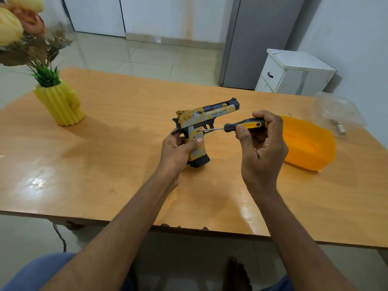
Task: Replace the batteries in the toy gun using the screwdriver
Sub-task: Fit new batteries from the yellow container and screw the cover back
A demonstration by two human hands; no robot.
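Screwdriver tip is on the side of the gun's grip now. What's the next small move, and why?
Probably turn the screwdriver to loosen the screw. Its tip sits at a small hole on the toy gun grip, the right hand grips the handle, and the left hand steadies the gun upright on the table.

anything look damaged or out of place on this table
The table's near edge is chipped, with dark ragged notches. Nothing else stands out.

Glossy wooden table (pixel 117 127), yellow ribbed vase (pixel 60 103) left, orange container (pixel 308 148) and clear box (pixel 336 112) right
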